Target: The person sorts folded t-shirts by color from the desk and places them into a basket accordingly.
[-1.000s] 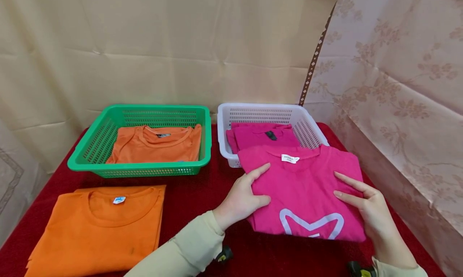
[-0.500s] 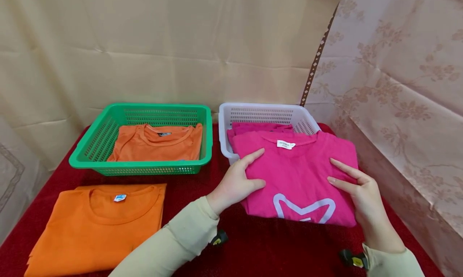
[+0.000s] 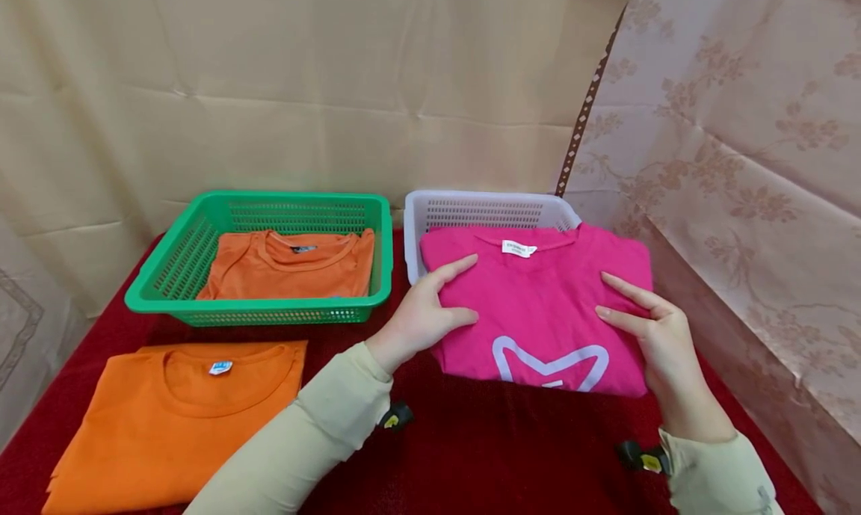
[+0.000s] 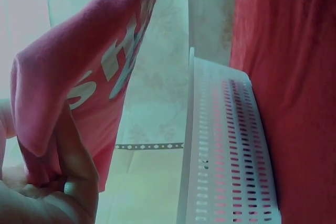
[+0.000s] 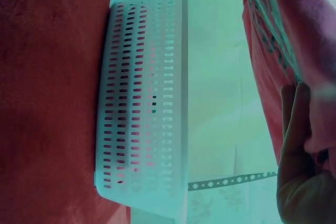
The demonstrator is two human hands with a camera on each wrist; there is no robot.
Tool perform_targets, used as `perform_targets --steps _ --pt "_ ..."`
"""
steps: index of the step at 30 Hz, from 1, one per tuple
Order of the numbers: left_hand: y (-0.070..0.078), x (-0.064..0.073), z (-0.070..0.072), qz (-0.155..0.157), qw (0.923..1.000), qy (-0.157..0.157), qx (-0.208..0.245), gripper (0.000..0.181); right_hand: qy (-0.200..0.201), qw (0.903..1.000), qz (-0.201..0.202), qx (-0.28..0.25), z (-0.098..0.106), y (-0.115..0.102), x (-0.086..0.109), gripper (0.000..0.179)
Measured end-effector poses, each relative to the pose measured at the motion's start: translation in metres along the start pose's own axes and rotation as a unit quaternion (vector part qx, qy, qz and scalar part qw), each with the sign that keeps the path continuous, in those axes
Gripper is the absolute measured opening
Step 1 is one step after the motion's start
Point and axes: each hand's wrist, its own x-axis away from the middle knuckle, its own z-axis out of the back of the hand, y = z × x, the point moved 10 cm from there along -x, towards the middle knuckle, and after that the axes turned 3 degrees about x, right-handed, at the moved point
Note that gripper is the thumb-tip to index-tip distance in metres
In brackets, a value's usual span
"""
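Both hands hold a folded pink T-shirt (image 3: pixel 538 298) with a white neck label and a pale star outline. My left hand (image 3: pixel 424 317) grips its left side, thumb and index finger on top and the other fingers underneath. On the opposite side my right hand (image 3: pixel 662 343) grips it the same way. The shirt overlaps the white basket (image 3: pixel 484 210) in the head view, covering the pink clothes inside it. From the left wrist, the T-shirt (image 4: pixel 63 45) is seen raised above the rim of the basket (image 4: pixel 231 145), with fingers curled under the fold.
A green basket (image 3: pixel 249 304) holding a folded orange T-shirt (image 3: pixel 303 272) stands to the left of the white one. In front of it lies another folded orange T-shirt (image 3: pixel 181 433) on the red cloth (image 3: pixel 498 455). Curtains (image 3: pixel 303 89) hang behind and to the right.
Both hands have carried the pink T-shirt forward and slightly left, over the white basket. It now hides the pink clothes that showed there before.
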Motion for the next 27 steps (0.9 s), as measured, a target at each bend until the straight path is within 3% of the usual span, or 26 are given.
perform_targets --steps 13,21,27 --pt "0.0 -0.019 0.008 0.02 0.9994 -0.011 0.025 0.061 0.021 0.9966 -0.007 0.079 -0.006 -0.012 -0.019 0.056" --pt "0.011 -0.029 0.013 -0.003 0.9977 0.004 0.067 0.049 0.037 0.9963 0.005 0.077 -0.011 -0.024 -0.036 0.051" --pt "0.008 -0.034 0.013 0.032 0.9965 0.006 0.078 0.066 0.044 0.9975 0.002 0.055 -0.013 -0.03 -0.043 0.051"
